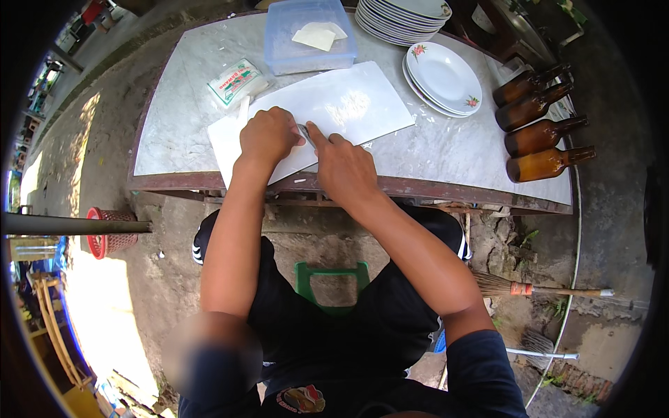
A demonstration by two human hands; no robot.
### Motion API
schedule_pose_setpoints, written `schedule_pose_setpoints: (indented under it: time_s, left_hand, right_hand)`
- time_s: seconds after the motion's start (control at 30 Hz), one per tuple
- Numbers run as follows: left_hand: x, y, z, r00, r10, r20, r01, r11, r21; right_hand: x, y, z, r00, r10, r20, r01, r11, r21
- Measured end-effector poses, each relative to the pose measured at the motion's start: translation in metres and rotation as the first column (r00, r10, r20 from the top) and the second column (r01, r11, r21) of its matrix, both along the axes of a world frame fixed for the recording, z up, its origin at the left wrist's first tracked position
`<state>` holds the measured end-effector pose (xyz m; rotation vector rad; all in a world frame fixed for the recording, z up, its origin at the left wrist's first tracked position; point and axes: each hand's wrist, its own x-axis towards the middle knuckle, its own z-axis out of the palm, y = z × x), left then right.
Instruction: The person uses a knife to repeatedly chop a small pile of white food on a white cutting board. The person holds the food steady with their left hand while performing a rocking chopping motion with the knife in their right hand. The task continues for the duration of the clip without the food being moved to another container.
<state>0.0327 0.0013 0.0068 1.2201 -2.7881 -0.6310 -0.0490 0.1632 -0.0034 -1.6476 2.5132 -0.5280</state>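
A white cutting board [292,99] lies slantwise on the table, its near left corner jutting past the front edge. My left hand [268,137] is curled over the board, on a pale strip [244,109] of food whose far end sticks out behind the knuckles. In my right hand [345,164] is a small knife [307,135], index finger along its back, blade close to the left fingertips. What lies directly under the left fingers is hidden. Fine white shreds [349,107] are heaped on the board's right half. A printed plastic packet [238,83] stands beyond my left hand.
White sheets [320,36] rest on a blue-tinted plastic box [277,55] at the back. Flowered plates [444,78] and a taller plate stack [400,23] sit to its right. Several brown bottles [541,137] lie at the right edge. Stray shreds dot the table [444,151].
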Motion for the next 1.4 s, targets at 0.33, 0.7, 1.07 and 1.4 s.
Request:
schedule_pose_setpoints:
  time_s: [0.33, 0.7, 1.07, 1.4]
  left_hand:
    - [0.007, -0.009, -0.008, 0.999, 0.028, -0.038, -0.023, 0.991, 0.133]
    - [0.005, -0.004, -0.006, 0.998, 0.000, -0.066, 0.006, 0.996, 0.090]
    - [0.004, -0.006, -0.004, 1.000, 0.012, -0.028, -0.010, 0.997, 0.079]
    - [0.009, -0.005, -0.011, 0.997, 0.046, -0.062, -0.042, 0.997, 0.070]
  right_hand:
    - [-0.004, 0.015, -0.009, 0.995, -0.001, 0.096, 0.005, 0.999, -0.037]
    - [0.000, 0.015, -0.007, 0.998, 0.014, 0.058, -0.013, 1.000, -0.025]
    - [0.007, -0.002, -0.004, 0.999, -0.025, 0.026, 0.025, 1.000, 0.002]
    - [-0.001, 0.007, -0.009, 0.997, -0.027, 0.066, 0.032, 0.997, -0.072]
